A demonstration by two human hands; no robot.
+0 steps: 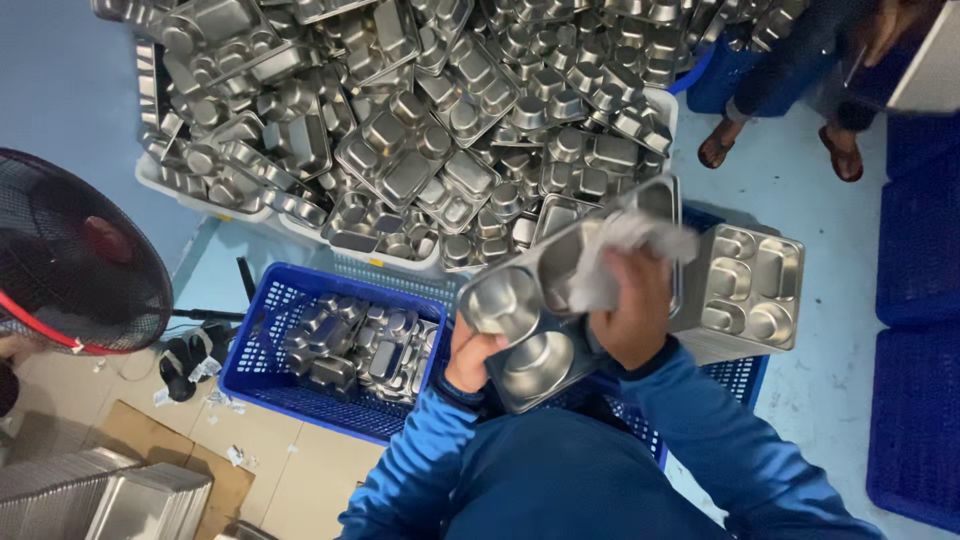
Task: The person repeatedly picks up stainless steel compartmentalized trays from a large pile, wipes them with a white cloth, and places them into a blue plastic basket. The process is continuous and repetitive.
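I hold a steel compartment tray [530,320] up in front of me. My left hand [470,357] grips its lower left edge. On the tray's upper compartments, my right hand [632,312] presses a white cloth [622,252]. Just right of the held tray a stack of the same trays [752,285] sits face up. Both my sleeves are blue.
A large heap of steel trays [420,120] fills white tubs ahead. A blue crate [262,355] at the left holds several trays. A black fan [70,255] stands far left. Another person's sandalled feet [780,150] are at the upper right. Blue crates [915,300] line the right.
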